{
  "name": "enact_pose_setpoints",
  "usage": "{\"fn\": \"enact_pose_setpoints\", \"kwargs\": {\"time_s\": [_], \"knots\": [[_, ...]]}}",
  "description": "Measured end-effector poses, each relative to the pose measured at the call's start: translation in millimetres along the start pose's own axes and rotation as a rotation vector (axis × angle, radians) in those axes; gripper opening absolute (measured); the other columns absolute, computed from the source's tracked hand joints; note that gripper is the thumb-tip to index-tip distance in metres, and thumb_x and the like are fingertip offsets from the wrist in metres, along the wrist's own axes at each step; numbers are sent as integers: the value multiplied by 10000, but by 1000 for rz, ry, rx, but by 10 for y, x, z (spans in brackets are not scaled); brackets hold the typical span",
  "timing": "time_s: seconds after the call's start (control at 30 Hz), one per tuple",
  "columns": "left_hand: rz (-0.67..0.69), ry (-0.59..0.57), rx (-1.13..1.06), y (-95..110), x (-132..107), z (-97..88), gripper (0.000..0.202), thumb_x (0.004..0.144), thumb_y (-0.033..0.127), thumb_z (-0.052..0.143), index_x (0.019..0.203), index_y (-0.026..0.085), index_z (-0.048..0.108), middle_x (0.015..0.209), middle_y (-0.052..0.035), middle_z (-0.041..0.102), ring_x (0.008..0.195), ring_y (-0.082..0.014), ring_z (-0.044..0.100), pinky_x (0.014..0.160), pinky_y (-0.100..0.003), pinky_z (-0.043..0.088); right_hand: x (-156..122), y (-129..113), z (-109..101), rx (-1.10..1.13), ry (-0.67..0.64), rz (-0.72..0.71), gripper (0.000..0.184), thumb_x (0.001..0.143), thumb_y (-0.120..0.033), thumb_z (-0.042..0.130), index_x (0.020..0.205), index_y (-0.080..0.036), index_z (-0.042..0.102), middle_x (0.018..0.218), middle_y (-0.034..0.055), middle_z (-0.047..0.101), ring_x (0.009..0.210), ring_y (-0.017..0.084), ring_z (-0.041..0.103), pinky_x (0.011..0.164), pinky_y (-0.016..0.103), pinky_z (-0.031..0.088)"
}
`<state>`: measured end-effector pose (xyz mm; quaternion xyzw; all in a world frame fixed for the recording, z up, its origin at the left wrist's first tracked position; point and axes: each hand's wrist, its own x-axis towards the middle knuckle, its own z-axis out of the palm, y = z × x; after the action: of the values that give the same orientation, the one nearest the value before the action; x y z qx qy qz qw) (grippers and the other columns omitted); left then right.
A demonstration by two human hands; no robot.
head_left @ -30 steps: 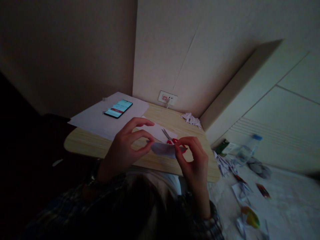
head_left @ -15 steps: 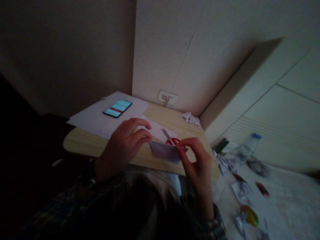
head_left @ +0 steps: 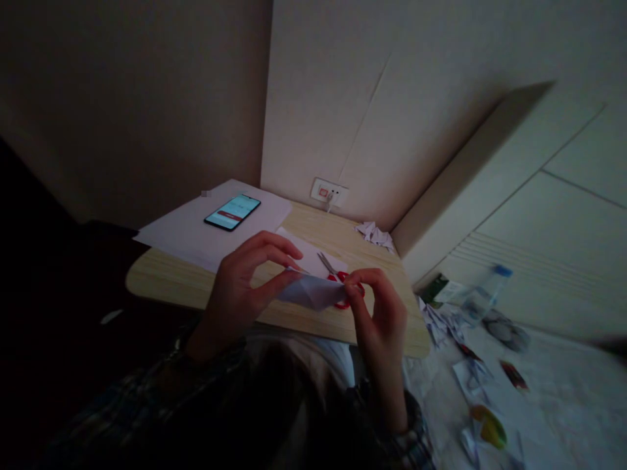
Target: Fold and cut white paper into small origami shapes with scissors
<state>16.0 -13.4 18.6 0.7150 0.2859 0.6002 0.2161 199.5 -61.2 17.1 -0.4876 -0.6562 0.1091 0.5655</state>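
A small folded piece of white paper (head_left: pixel 313 292) is held up between my two hands, over the near edge of the wooden table (head_left: pixel 166 279). My left hand (head_left: pixel 245 284) pinches its left end, thumb on the near side and fingers behind. At the right end, the thumb and index finger of my right hand (head_left: pixel 379 310) grip the paper's corner. Just behind the paper lie red-handled scissors (head_left: pixel 329 264), their blades pointing away to the left. Part of their handles is hidden by the paper and my right fingers. Under the scissors is a white paper strip (head_left: pixel 298 245).
A lit phone (head_left: pixel 232 212) rests on large white sheets (head_left: pixel 181 238) at the table's left. Folded paper pieces (head_left: pixel 375 235) sit at the back right, below a wall socket (head_left: pixel 330 192). Right of the table, a plastic bottle (head_left: pixel 484 294) and scattered papers lie on a pale surface.
My left hand has closed on the paper's left end, which it was only beside before. The paper has shifted left and tilted, and more of the red scissor handles shows.
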Motion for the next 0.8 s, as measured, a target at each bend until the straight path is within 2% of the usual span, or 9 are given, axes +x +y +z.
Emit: {"fn": "enact_pose_setpoints", "kwargs": {"time_s": [0.1, 0.23, 0.4, 0.5, 0.63, 0.8], "knots": [[15, -3, 44, 30, -2, 7, 96, 778, 147, 668, 714, 201, 623, 833, -6, 660, 810, -154, 634, 763, -301, 516, 12, -22, 7, -57, -62, -5, 29, 852, -189, 596, 845, -216, 590, 815, 11, 599, 773, 167, 555, 626, 277, 437], [48, -68, 78, 94, -17, 55, 102, 791, 111, 646, 734, 196, 654, 795, 1, 701, 767, -139, 656, 725, -261, 515, 5, -57, 43, -132, -90, -88, 57, 851, -174, 600, 829, -227, 600, 816, 9, 630, 797, 181, 570, 664, 308, 439], [-97, -81, 24, 123, -36, 92, 43, 781, 196, 677, 744, 218, 671, 732, 28, 726, 684, -147, 677, 667, -254, 530, -20, -65, 67, -98, 2, -108, 94, 852, -163, 591, 784, -228, 591, 743, -4, 614, 742, 178, 554, 636, 310, 423], [-135, -51, 8, 127, -34, 84, 53, 768, 191, 685, 724, 210, 664, 715, 27, 722, 676, -154, 677, 663, -259, 530, -25, -63, 62, -48, -2, -66, 81, 857, -181, 590, 789, -224, 601, 748, -4, 614, 747, 177, 552, 648, 313, 424], [-68, -58, 82, 149, -48, 86, 61, 780, 179, 685, 738, 217, 662, 717, 28, 717, 674, -141, 668, 654, -245, 514, -22, -95, 56, -18, -42, -62, 50, 866, -196, 590, 837, -228, 615, 803, 8, 628, 783, 182, 558, 692, 334, 426], [97, -100, 165, 208, -71, 133, 72, 821, 183, 642, 756, 215, 646, 743, 5, 716, 732, -156, 670, 697, -273, 516, -24, -185, 79, -31, -36, -159, 77, 870, -162, 587, 844, -233, 601, 798, 1, 629, 776, 175, 562, 721, 347, 424]]}}
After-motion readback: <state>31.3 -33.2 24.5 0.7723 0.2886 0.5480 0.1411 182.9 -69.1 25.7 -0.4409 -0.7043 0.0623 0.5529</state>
